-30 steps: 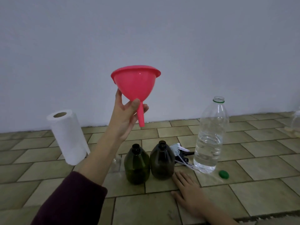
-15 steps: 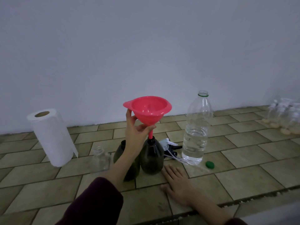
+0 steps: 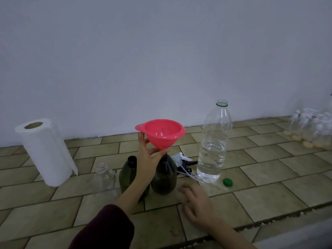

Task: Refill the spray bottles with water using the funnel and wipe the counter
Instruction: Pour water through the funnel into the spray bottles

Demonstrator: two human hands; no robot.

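Two risks. Pink funnel [image 3: 162, 133] sits spout-down in the right dark spray bottle [image 3: 163, 174], left hand [image 3: 147, 164] pinching its neck, fingers curled; letting go may tip it. Right hand [image 3: 196, 203] hovers blurred over the tiled counter [image 3: 269, 191], fingers loosely spread, apparently holding nothing. Open water bottle [image 3: 213, 146] stands just right; a knock spills it.

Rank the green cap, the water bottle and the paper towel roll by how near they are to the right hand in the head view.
From the right hand:
1. Green cap, just beyond, to its right.
2. Water bottle, behind the cap.
3. Paper towel roll, far left.
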